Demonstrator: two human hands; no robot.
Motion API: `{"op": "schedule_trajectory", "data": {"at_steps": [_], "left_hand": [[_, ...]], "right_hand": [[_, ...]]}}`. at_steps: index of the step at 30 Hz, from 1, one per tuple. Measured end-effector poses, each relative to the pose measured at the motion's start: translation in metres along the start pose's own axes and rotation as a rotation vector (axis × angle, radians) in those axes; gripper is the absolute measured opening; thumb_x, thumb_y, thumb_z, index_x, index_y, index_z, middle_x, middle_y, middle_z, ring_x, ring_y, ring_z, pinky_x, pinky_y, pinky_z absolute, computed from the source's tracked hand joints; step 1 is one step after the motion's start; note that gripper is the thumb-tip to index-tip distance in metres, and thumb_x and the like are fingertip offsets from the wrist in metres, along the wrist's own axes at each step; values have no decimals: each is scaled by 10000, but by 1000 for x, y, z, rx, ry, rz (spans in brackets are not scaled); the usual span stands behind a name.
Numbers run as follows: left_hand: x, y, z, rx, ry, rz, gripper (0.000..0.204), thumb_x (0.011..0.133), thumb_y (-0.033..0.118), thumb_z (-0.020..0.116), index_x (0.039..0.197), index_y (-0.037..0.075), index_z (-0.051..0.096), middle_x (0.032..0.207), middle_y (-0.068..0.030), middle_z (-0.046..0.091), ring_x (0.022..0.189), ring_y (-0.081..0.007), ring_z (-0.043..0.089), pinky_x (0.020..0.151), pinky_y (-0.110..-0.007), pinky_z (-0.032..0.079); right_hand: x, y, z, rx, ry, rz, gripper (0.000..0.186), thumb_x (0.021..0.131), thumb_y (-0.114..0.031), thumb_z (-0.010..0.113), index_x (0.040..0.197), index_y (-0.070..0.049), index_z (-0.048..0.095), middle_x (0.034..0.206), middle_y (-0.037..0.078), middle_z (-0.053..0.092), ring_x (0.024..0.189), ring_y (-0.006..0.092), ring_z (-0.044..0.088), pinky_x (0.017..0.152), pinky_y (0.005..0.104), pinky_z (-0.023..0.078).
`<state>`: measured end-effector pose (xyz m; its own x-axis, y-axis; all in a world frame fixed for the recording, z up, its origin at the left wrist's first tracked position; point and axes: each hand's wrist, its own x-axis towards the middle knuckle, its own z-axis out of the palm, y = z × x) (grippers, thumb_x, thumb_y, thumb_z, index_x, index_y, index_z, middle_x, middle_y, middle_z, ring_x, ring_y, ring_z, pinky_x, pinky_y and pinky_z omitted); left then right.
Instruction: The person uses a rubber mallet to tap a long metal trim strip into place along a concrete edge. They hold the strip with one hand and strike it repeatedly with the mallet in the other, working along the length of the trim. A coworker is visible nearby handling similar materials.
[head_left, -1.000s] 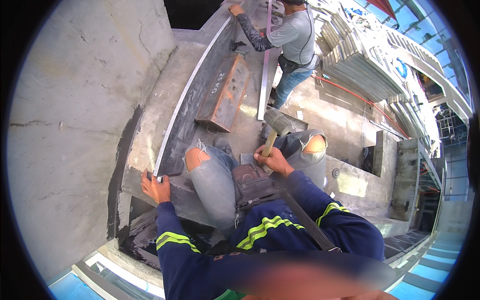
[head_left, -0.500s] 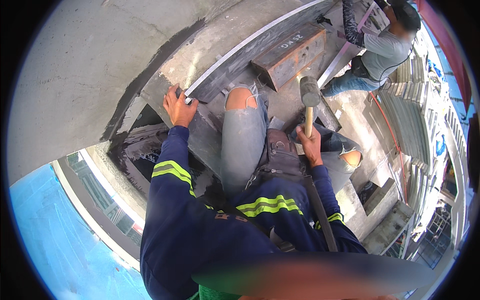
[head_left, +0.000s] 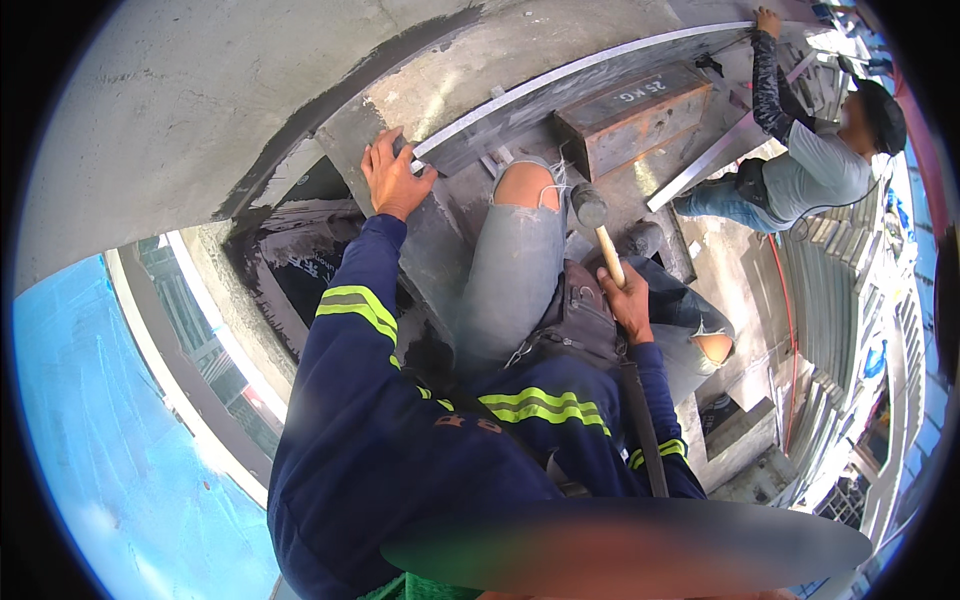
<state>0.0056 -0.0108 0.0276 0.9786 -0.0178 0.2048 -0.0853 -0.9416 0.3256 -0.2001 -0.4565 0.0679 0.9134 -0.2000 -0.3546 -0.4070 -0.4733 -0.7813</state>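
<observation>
My left hand (head_left: 397,183) has curled fingers at the near end of a long dark panel (head_left: 480,136) with a pale top edge, round a small dark piece I cannot make out. My right hand (head_left: 625,298) grips the wooden handle of a mallet (head_left: 590,207) with a dark head, above a brown pouch (head_left: 565,315) between my knees. Beside the panel lies a rusty steel box (head_left: 630,135). A co-worker (head_left: 820,175) in a cap and grey shirt reaches to the panel's far end with a hand (head_left: 766,22).
A concrete wall (head_left: 180,110) rises at left, above a blue surface (head_left: 110,380). A silver straight bar (head_left: 700,165) lies near the co-worker. An orange hose (head_left: 785,310) runs along the floor beside stacked grey panels (head_left: 830,300) at right.
The view has swung round, shifting the scene rightward and up. The mallet head has tipped leftward. The co-worker has leaned over, a hand on the panel's far end.
</observation>
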Motion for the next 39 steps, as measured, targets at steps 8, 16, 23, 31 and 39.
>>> {"op": "schedule_trajectory", "data": {"at_steps": [8,16,23,31,39], "left_hand": [[-2,-5,4,-61,48,38,504,751,317,908,1171,77,766,1596,-88,550,1604,-355,407,1337,-595,255],[0,-8,12,15,59,70,471,776,295,881,1164,70,740,1619,-75,549,1612,-353,413,1318,-612,287],[0,-7,11,15,58,71,450,785,238,882,1164,50,727,1618,-88,547,1605,-362,424,1327,-615,287],[0,-7,11,30,60,77,446,788,255,862,1159,45,730,1615,-92,549,1596,-357,436,1326,-611,292],[1,-6,11,29,76,91,483,763,267,868,1153,19,730,1604,-112,556,1574,-361,446,1316,-594,309]], "right_hand": [[3,5,2,-46,5,93,416,1005,-376,826,951,11,683,759,161,637,703,231,546,712,427,501],[3,12,0,-225,-1,133,428,994,-476,809,1074,-60,747,956,237,774,950,490,743,833,543,556],[4,20,0,-301,-16,191,442,979,-495,814,1140,-84,793,1032,234,794,1018,458,761,873,537,570],[4,36,1,-356,-62,306,462,975,-504,775,1170,-86,793,1101,233,814,1077,463,772,943,564,592],[6,53,3,-379,-114,302,546,1015,-533,735,1256,-43,729,1132,269,797,1079,478,765,948,554,579]]}}
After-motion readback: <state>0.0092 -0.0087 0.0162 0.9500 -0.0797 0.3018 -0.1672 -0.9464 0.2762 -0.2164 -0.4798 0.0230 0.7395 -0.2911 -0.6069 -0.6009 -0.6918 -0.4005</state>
